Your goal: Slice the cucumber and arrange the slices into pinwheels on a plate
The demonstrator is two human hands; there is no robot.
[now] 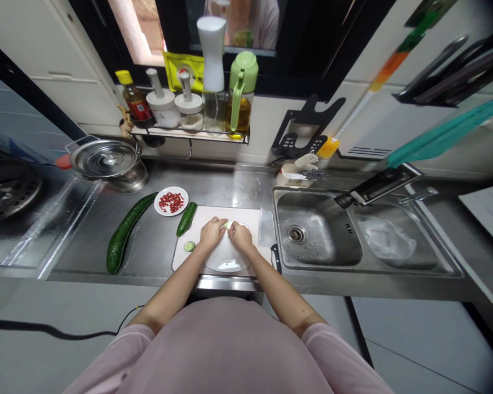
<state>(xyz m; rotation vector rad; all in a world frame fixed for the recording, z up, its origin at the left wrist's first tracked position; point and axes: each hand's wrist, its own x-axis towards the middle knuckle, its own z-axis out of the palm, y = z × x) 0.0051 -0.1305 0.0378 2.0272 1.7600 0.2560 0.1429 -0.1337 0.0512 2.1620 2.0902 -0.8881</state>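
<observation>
Apparently, the left hand's (pixel 212 234) grip is narrow, thumb and finger pinching a small pale piece (pixel 227 225) above the far part of a white plate (pixel 227 261), which lies on the cutting board (pixel 207 213). The right hand's (pixel 241 238) fingertips bunch close beside it; whether they hold it too, I cannot tell. If wet, the piece might slip and drop. A careless sweep of the right forearm (pixel 280 290) could knock the nearby knife (pixel 276 256). Fingers hide much of the piece; the blade's outline is hard to make out.

Dusty-pink shirt (pixel 225 350) — short sleeves (pixel 339 350)
</observation>
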